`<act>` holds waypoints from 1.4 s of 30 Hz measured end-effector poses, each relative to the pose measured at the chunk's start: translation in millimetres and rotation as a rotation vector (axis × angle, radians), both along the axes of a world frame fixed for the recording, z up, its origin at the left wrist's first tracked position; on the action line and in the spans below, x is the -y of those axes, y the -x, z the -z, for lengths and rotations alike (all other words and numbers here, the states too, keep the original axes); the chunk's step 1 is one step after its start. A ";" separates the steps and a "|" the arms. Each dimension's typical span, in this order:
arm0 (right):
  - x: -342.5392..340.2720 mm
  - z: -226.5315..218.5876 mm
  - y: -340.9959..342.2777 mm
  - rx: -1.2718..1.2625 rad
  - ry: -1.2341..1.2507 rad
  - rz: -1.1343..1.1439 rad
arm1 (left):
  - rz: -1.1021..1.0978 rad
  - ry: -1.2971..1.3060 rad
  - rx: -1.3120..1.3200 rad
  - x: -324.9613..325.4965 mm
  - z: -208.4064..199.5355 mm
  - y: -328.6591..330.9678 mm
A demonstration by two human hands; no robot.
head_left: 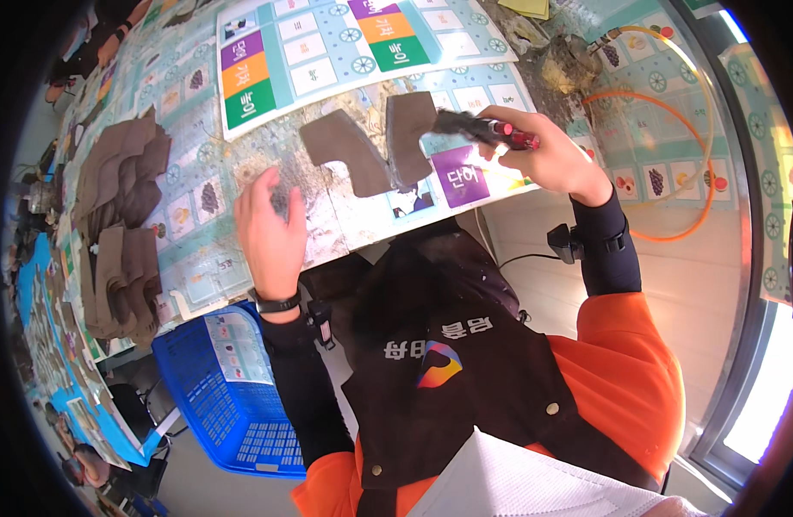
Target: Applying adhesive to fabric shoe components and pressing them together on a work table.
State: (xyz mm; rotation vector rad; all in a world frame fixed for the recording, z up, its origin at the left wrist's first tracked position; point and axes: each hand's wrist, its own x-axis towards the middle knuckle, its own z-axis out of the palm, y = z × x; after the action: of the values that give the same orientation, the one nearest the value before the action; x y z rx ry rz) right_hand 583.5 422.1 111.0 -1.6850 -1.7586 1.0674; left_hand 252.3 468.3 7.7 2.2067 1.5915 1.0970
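A brown, U-shaped felt piece (370, 146) lies flat on the table (198, 258), right in front of the person. At its 3 o'clock side the right hand (543, 155) is shut tight around a red-handled tool (487, 129), and the tool's dark tip touches the top edge of the felt. At about 8 o'clock from the felt, the left hand (271, 228) hovers near it with its fingers loosely spread and holds nothing. Far off at 9 o'clock there are stacks of brown felt pieces (121, 215) in rows along the table. I cannot tell which of them are done. A blue plastic basket (233, 396) sits down low at 7 o'clock, beside the person's knee.
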 end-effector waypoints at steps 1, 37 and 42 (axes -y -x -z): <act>-0.9 11.6 -7.8 -0.016 -0.017 -0.010 | 0.046 0.009 -0.118 -8.3 -8.1 3.0; 21.6 123.8 -18.4 0.408 -0.776 0.590 | -0.084 0.153 -0.084 -430.3 19.3 93.4; 24.2 121.9 -20.4 0.413 -0.727 0.604 | -0.212 0.047 -0.216 -449.0 26.7 71.2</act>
State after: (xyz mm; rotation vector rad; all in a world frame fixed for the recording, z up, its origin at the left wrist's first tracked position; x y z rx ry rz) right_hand 603.9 397.9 -10.8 -1.8014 -1.4212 -0.1882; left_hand 181.1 917.3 -19.1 2.2298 1.9571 0.8844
